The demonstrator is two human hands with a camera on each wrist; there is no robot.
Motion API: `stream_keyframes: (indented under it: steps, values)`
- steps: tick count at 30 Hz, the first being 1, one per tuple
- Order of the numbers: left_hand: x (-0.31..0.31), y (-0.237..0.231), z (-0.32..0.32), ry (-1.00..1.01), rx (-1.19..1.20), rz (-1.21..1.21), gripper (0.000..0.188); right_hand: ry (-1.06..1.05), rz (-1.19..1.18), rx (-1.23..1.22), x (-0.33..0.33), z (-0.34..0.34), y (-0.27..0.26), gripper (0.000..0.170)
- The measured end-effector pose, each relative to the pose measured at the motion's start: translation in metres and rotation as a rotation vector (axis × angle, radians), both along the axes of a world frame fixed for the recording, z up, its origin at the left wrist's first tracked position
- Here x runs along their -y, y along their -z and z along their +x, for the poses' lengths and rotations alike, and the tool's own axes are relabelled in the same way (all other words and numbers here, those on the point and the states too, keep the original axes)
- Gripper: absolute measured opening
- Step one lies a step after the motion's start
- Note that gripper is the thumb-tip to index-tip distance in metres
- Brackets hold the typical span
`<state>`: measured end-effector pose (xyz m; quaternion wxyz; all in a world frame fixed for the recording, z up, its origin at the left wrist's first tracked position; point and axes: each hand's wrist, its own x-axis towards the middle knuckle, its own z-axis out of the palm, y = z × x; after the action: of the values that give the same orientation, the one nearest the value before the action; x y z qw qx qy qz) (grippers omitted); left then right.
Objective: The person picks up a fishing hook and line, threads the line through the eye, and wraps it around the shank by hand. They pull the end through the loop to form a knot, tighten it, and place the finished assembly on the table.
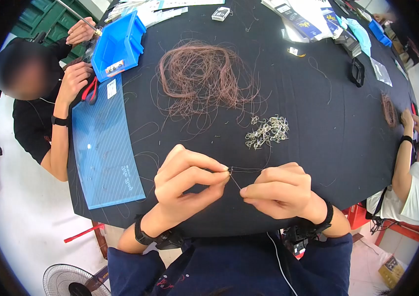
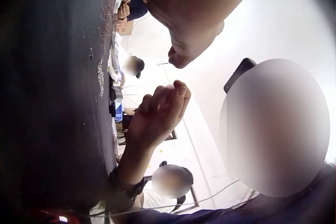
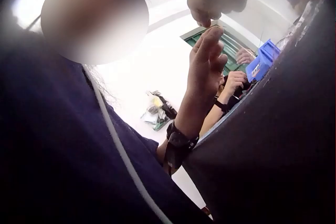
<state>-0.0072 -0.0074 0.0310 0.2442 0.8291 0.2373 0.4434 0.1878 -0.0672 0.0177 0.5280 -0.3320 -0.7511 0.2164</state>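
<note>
In the head view the left hand [image 1: 187, 180] pinches a small dark piece [image 1: 230, 169] between thumb and forefinger. Thin line runs from it to the right hand [image 1: 281, 191], whose thumb and curled forefinger pinch the line [image 1: 236, 182]. The fingertips of the two hands are a short way apart, above the table's near edge. Beyond them lie a pile of small metallic hooks [image 1: 267, 132] and a large tangle of reddish-brown line [image 1: 202, 79]. Both hands also show in the left wrist view, the left hand [image 2: 191, 29] above the right hand [image 2: 157, 111]. What exactly the dark piece is cannot be told.
A blue translucent sheet [image 1: 106, 148] lies at the left, with red-handled pliers [image 1: 90, 91] and a blue bin [image 1: 119, 47] beyond. Packets [image 1: 300, 22] and a black tray [image 1: 357, 72] are at the far right. People sit at both sides; a fan [image 1: 74, 281] stands lower left.
</note>
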Motion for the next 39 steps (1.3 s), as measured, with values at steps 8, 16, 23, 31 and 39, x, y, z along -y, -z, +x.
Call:
stream_keyframes:
  steps: [8,16,23,31,39]
  values:
    - [0.005,0.005,0.003,0.194,-0.016,-0.036,0.022,0.17,-0.135,0.018,-0.007,0.005,-0.007,0.015]
    - [0.002,-0.002,0.001,0.135,0.014,0.007,0.022,-0.12,-0.549,-0.015,-0.006,-0.003,-0.001,0.007]
    - [-0.002,0.001,0.0,-0.023,-0.051,0.176,0.023,-0.185,-0.373,0.007,-0.001,-0.003,-0.004,0.01]
    - [0.002,0.006,0.007,0.063,-0.085,0.189,0.019,-0.061,-0.222,0.073,0.0,0.005,-0.009,0.014]
    - [0.008,0.005,0.003,0.221,-0.037,0.053,0.021,-0.002,-0.468,-0.009,-0.005,0.003,-0.006,0.008]
